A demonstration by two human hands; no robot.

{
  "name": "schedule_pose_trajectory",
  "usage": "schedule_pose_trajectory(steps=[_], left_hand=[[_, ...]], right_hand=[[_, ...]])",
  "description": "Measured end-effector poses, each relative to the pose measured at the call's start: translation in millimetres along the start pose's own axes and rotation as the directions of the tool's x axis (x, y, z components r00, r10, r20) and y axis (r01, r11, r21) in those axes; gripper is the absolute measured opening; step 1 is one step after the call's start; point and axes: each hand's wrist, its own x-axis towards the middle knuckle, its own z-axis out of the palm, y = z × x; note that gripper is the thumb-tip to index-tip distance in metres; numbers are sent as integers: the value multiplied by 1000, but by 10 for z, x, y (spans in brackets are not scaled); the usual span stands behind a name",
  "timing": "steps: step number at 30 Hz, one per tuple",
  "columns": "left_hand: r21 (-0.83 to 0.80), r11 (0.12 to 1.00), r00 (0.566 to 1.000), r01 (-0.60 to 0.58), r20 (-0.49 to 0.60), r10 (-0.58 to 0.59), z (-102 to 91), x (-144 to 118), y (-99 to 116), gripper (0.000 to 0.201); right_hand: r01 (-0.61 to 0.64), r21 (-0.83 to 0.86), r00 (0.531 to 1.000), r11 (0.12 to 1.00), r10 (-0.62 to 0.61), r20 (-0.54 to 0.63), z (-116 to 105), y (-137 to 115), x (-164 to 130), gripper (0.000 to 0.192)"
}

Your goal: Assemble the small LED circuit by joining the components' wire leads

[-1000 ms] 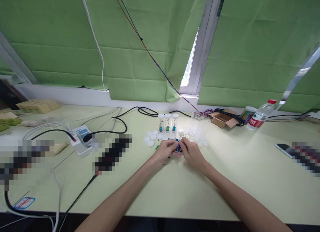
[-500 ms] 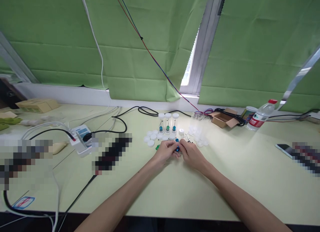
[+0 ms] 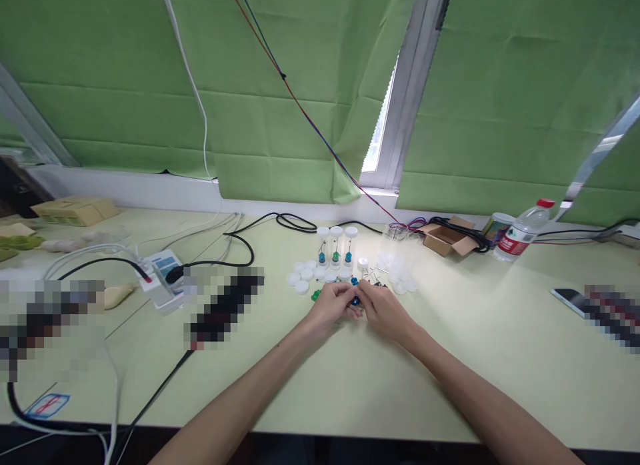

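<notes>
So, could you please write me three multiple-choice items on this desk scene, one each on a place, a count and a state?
1. Where is the water bottle?
A. far right of the desk, near the window
B. beside the power strip
C. between the hands

2. How many capped tubes stand upright in a row behind the hands?
A. one
B. three
C. six

3. How are the left hand and right hand?
A. flat and wide apart
B. raised off the desk
C. close together, pinching a small blue part

Answers: 1 A, it lies beside the cardboard box; 2 B, three white caps show side by side; 3 C, the fingertips meet around the blue piece.
</notes>
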Motion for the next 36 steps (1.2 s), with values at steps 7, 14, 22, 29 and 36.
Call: schedule_pose_trajectory(steps=[7,14,22,29,36], left_hand=[[-19,999,999,32,-9,-32,-9,12,-17,31],[-60,996,997,73,-19,-74,-7,25,-25,25],[-141,982,991,125,-26,-130,-4,57,-24,20],[-154,979,990,132,-24,-137,2,44,15,20],[-151,980,991,127,-25,-132,-26,36,24,18]], right_hand=[[3,-10,1000,1000,-3,-25,13,6,-5,22],[-23,13,999,1000,24,-26,35,26,-11,22],[-59,73,998,996,61,-27,42,9,-8,22],[-79,101,996,992,83,-32,33,-6,-1,24],[-84,105,994,991,92,-67,28,5,19,25]])
